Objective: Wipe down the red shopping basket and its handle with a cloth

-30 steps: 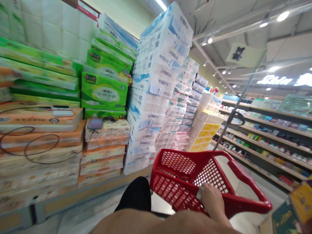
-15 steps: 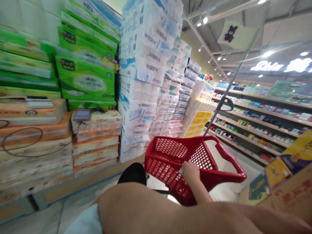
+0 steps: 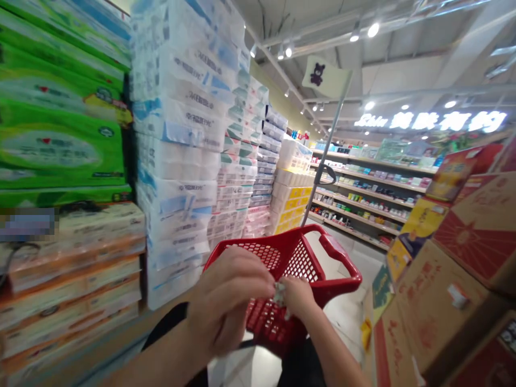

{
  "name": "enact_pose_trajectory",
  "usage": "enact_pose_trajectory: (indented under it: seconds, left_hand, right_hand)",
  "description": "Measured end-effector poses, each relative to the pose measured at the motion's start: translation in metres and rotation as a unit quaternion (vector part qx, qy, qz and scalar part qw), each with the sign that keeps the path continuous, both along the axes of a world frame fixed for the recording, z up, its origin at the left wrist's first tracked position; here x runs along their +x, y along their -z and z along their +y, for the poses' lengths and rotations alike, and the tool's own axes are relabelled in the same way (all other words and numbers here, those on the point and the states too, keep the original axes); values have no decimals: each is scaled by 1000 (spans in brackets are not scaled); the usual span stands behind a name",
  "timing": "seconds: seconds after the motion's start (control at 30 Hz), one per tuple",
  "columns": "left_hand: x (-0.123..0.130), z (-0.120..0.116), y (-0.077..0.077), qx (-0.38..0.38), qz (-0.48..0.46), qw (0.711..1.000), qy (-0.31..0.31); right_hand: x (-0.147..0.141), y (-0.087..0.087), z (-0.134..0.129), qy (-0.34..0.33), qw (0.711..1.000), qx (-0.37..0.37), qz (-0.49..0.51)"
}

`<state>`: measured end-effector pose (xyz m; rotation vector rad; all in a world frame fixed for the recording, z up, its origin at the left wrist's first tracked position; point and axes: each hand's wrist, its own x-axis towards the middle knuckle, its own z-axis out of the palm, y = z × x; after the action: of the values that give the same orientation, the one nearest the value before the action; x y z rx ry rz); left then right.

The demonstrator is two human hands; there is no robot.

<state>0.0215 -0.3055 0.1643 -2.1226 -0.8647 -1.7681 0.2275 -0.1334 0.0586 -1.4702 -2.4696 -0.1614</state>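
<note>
Between my two hands is a small crumpled pale scrap, its material too small to tell. My left hand pinches it from the left, and my right hand holds it from the right, their fingers nearly meeting. Part of the scrap is hidden by my fingers. Both hands are just above a red plastic mesh shopping basket, and neither touches its rim.
Tall stacks of wrapped toilet paper and green tissue packs rise to the left. Cardboard cartons stand to the right. Goods shelves line the far side, and a thin pole with a bear flag rises beyond the basket.
My left arm has moved from across the bottom of the view up to the scrap. My right hand has left the basket, and the view has swung right, showing more cartons.
</note>
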Motion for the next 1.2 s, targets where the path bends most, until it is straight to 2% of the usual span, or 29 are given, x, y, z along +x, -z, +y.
enact_pose_trajectory:
  seconds: [0.03, 0.1, 0.2, 0.27, 0.33, 0.4, 0.5, 0.6, 0.7, 0.8, 0.9, 1.0, 1.1, 1.2]
  left_hand:
    - [-1, 27, 6, -35, 3, 999, -17]
    - [-4, 79, 33, -166, 42, 979, -109]
    - [-10, 131, 99, -344, 153, 900, -218]
    - [-13, 145, 141, -414, 239, 846, -237]
    - [-15, 148, 170, -398, 246, 839, -278]
    - [-17, 148, 185, -390, 263, 835, -286]
    - [-18, 150, 190, -390, 282, 832, -275]
    - [-17, 155, 188, -384, 255, 842, -278]
    - [-14, 154, 184, -387, 226, 847, -287]
    - [-13, 150, 181, -393, 228, 844, -285]
    - [-11, 147, 179, -389, 230, 847, -281]
    - [-8, 148, 180, -380, 220, 851, -287]
    - [-7, 149, 182, -377, 208, 856, -285]
    - [-9, 148, 184, -369, 205, 865, -271]
  right_hand:
    - [5, -1, 2, 12, 1000, 6, 3]
    - [9, 1, 4, 48, 998, 23, 11]
    - [-3, 17, 3, 93, 993, 59, 30]
    - [-16, 29, 1, 78, 993, 74, 43]
    - [-22, 33, 0, 32, 996, 68, 48]
    - [-17, 29, 0, 4, 997, 53, 49]
    - [0, 20, 2, 57, 994, 62, 68]
    - [1, 25, 1, 116, 984, 101, 94]
    - [-14, 37, -3, 60, 987, 115, 94]
    - [-16, 40, -5, 7, 992, 93, 87]
    - [0, 37, -4, 71, 987, 107, 96]
    - [6, 44, -4, 116, 976, 151, 110]
    - [1, 55, -7, 68, 982, 151, 87]
    - [4, 54, -9, 40, 987, 134, 82]
